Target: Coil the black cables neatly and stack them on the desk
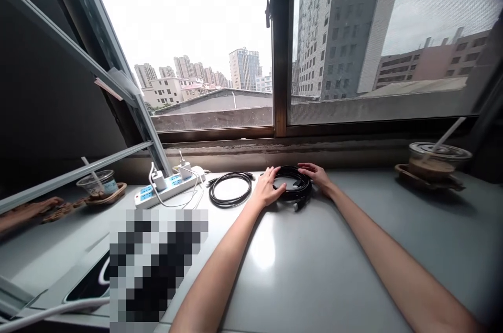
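Window (280,45) across the upper frame, desk (310,265) below: we find the thick black cable coil (290,196) at centre. Our left hand (270,188) touches its left side, thumb spread from fingers; our right hand (317,175) meets its right rim, whether pinching we cannot tell

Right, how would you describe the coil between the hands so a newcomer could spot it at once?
From the window's dark upright post, drop to the pale tabletop below. The black cable coil lies there between the left hand and the right hand. Unlike the slimmer coil to its left, near the power strip, it is a thick bundle.
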A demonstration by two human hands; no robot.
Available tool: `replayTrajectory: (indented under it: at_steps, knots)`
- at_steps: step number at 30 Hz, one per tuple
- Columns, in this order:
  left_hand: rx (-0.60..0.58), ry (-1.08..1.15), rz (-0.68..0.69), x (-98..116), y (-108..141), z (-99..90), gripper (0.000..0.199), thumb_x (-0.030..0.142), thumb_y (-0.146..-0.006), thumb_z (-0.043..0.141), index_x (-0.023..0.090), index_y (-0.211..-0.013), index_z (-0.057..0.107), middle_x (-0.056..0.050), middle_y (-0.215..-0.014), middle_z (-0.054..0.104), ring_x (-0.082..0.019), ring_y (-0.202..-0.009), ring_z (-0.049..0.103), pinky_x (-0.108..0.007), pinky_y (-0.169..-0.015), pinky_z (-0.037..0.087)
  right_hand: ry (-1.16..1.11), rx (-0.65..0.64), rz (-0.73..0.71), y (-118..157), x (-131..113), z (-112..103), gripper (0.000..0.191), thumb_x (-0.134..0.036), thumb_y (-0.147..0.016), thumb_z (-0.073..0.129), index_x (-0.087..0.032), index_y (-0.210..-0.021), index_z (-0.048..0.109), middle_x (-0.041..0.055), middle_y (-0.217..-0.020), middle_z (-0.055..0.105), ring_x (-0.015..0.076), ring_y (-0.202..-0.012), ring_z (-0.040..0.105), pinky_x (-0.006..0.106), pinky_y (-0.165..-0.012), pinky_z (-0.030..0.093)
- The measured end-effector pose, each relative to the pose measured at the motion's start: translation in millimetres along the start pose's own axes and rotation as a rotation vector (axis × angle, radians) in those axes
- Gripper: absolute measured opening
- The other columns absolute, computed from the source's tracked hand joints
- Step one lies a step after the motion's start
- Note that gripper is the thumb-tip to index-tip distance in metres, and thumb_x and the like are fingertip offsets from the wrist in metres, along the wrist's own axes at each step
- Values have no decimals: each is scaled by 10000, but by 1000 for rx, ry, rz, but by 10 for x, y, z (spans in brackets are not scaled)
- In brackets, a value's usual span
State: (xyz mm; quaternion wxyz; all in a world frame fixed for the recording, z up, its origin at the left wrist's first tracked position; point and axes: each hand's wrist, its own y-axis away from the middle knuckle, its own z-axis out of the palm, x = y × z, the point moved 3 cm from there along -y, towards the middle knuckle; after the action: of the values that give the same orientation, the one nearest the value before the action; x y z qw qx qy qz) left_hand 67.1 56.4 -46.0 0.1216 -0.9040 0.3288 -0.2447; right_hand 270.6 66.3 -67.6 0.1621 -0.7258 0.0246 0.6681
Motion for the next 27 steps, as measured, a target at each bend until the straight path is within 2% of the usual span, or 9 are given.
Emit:
replayTrajectory:
  at_steps: [6,11,15,18,27]
  knots:
    - [-31,32,-4,-5,-6,-3,623,461,-837,453,192,-1390,352,-116,-1473,318,-241,-1392,206,-404,-1114,214,10,-30,-7,-55,71,3,371,-289,-610,674,-147,-953,675,64,-949,663,161,-921,590,251,-796,466]
    - [-16,37,-26,-9,-19,10,639,453,-822,476,169,-1383,365,-124,-1460,339,-241,-1382,235,-397,-1111,221,2,-36,1,-69,106,14,377,-297,-640,645,-134,-980,665,59,-940,659,137,-859,593,232,-762,466]
    - [-3,24,-41,-1,-10,22,615,401,-858,412,137,-1406,317,-119,-1450,361,-231,-1376,250,-384,-1106,232,-2,-38,14,-58,126,25,375,-320,-654,636,-126,-975,662,64,-932,661,132,-824,592,226,-732,465]
    - [6,2,-47,12,1,30,564,366,-874,383,145,-1391,343,-112,-1446,369,-226,-1368,267,-389,-1103,230,0,-33,20,-52,134,23,368,-321,-660,634,-126,-971,663,63,-921,664,132,-816,592,225,-724,464]
    - [126,-60,-63,32,3,22,468,297,-851,409,139,-1288,456,-91,-1348,488,-220,-1324,326,-390,-1125,171,5,21,46,-97,187,9,332,-306,-613,714,-135,-897,691,61,-856,678,139,-753,611,232,-670,483]
